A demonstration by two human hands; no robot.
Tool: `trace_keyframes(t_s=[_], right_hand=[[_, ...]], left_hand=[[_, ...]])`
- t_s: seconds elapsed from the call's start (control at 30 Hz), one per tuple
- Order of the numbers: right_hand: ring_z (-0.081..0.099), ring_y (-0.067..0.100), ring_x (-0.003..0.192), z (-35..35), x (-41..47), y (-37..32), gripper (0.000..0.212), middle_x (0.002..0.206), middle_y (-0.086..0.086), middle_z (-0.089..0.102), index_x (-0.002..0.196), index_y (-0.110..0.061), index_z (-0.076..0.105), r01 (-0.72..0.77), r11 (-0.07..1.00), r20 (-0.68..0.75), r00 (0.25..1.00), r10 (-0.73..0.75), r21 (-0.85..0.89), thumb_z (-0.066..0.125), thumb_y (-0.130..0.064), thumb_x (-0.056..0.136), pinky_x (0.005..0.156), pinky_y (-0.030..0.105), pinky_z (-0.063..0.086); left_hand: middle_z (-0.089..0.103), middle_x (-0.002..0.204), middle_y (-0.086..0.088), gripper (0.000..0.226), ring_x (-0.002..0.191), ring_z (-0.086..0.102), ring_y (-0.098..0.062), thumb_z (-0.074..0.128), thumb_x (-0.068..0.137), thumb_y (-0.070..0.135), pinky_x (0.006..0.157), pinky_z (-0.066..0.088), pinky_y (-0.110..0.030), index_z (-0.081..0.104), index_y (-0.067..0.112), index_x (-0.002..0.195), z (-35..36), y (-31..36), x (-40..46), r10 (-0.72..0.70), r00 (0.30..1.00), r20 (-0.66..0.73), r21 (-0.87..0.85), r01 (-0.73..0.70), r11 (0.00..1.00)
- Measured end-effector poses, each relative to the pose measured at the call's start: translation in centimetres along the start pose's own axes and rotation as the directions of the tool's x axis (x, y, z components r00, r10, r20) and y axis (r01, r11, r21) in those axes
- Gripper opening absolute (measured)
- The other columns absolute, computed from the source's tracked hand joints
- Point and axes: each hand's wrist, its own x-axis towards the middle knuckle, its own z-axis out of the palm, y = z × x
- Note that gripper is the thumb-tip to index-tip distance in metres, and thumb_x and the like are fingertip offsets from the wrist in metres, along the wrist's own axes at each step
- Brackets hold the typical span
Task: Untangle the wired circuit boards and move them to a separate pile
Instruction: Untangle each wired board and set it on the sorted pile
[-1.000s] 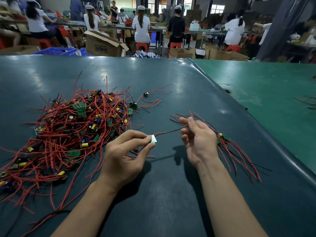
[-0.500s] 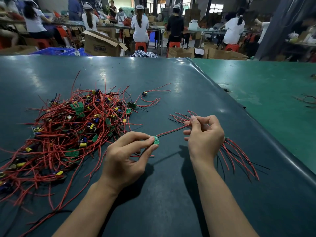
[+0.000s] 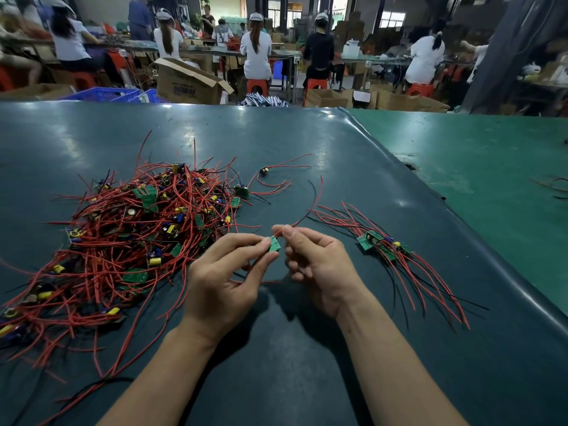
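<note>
Pinching one circuit board [image 3: 274, 243] between left hand [image 3: 226, 282] and right hand [image 3: 318, 269], tangled pile [image 3: 129, 235] leftward.

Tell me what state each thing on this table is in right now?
Big pile: tangled, red wires knotted together.
Small pile: sorted, boards lying side by side, wires spread out.
Held board: off the table, pinched between both hands.
Left hand: pinches the board.
Right hand: pinches the board's wires.
Stray board: loose, apart from both piles.
</note>
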Motion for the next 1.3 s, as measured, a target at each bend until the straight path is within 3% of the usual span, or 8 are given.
trace_keyframes(t_s=[0.23, 0.43, 0.53, 0.8, 0.93, 1.13, 1.23, 1.3], right_hand=[[0.043, 0.007, 0.039, -0.4, 0.7, -0.2, 0.018, 0.056, -0.005, 0.055, 0.077, -0.014, 0.075, 0.145, 0.989, -0.206, 0.969, -0.139, 0.014, 0.064, -0.009, 0.091, 0.037, 0.015, 0.030], [0.053, 0.016, 0.038, -0.2, 0.5, 0.1, 0.014, 0.059, 0.001, 0.064, 0.093, -0.014, 0.057, 0.274, 0.897, -0.166, 0.923, -0.346, -0.346, 0.049, -0.004, 0.098, 0.036, 0.021, 0.038], [0.056, 0.015, 0.040, -0.2, 0.5, 0.1, 0.015, 0.060, 0.004, 0.068, 0.099, -0.016, 0.052, 0.280, 0.907, -0.181, 0.920, -0.347, -0.315, 0.048, -0.001, 0.098, 0.037, 0.022, 0.041], [0.060, 0.016, 0.040, -1.8, 1.4, -0.5, 0.013, 0.064, 0.010, 0.071, 0.102, -0.012, 0.048, 0.298, 0.950, -0.422, 0.853, -0.308, -0.091, 0.042, -0.002, 0.099, 0.033, 0.018, 0.037], [0.061, 0.016, 0.040, -1.9, 1.5, -0.5, 0.006, 0.069, 0.010, 0.073, 0.096, -0.015, 0.047, 0.312, 0.950, -0.462, 0.840, -0.283, -0.014, 0.047, -0.012, 0.101, 0.032, 0.017, 0.035], [0.054, 0.015, 0.034, -2.3, 1.2, -1.2, 0.023, 0.057, 0.011, 0.068, 0.080, -0.012, 0.047, 0.322, 0.933, -0.520, 0.831, -0.198, 0.159, 0.044, -0.018, 0.101, 0.033, 0.014, 0.029], [0.059, 0.016, 0.041, -2.2, 0.8, -1.3, 0.027, 0.067, 0.009, 0.072, 0.087, -0.012, 0.051, 0.291, 0.932, -0.459, 0.873, -0.166, 0.215, 0.043, -0.032, 0.103, 0.035, 0.015, 0.036], [0.066, 0.020, 0.052, -1.5, 0.6, -1.1, 0.041, 0.080, 0.006, 0.072, 0.102, -0.014, 0.055, 0.171, 0.976, -0.312, 0.942, -0.122, 0.137, 0.051, -0.053, 0.092, 0.036, 0.018, 0.041]], left_hand=[[0.071, 0.094, -0.003, 0.010, 0.085, 0.067, -0.009, 0.077, 0.081, 0.007, 0.075, 0.053, -0.021, 0.077, 0.002, 0.090, 0.2, 0.2, -0.1, -0.003, 1.000, 0.028, -0.015, 0.003, 1.000], [0.071, 0.093, -0.003, 0.012, 0.084, 0.067, -0.010, 0.078, 0.080, 0.008, 0.072, 0.053, -0.023, 0.077, 0.002, 0.090, -0.2, 0.2, -0.1, 0.003, 0.998, 0.064, -0.008, -0.002, 1.000], [0.071, 0.092, -0.003, 0.011, 0.083, 0.068, -0.012, 0.078, 0.080, 0.008, 0.070, 0.054, -0.025, 0.077, 0.002, 0.089, -0.3, 0.2, -0.2, -0.001, 0.998, 0.062, -0.013, 0.002, 1.000], [0.071, 0.094, -0.004, 0.011, 0.084, 0.068, -0.012, 0.078, 0.080, 0.010, 0.071, 0.055, -0.026, 0.078, 0.003, 0.089, 0.1, 0.4, -0.2, 0.015, 0.997, 0.081, -0.033, -0.012, 0.999], [0.071, 0.093, -0.004, 0.009, 0.082, 0.068, -0.014, 0.079, 0.080, 0.010, 0.071, 0.055, -0.029, 0.078, 0.003, 0.087, 0.2, 0.3, -0.2, 0.019, 0.997, 0.079, -0.038, -0.016, 0.999], [0.072, 0.096, -0.004, 0.013, 0.086, 0.069, -0.017, 0.080, 0.079, 0.009, 0.074, 0.056, -0.035, 0.077, 0.003, 0.090, 0.0, 0.4, 0.0, 0.054, 0.997, 0.059, -0.027, -0.053, 0.998], [0.072, 0.099, -0.001, 0.017, 0.087, 0.068, -0.016, 0.080, 0.079, 0.010, 0.074, 0.054, -0.040, 0.076, 0.003, 0.094, 0.0, 0.3, 0.2, 0.065, 0.997, 0.040, 0.003, -0.065, 0.998], [0.068, 0.100, 0.005, 0.024, 0.084, 0.064, -0.012, 0.079, 0.079, 0.014, 0.075, 0.052, -0.042, 0.074, 0.005, 0.101, -0.1, 0.2, 0.3, 0.021, 1.000, -0.014, 0.060, -0.020, 0.998]])
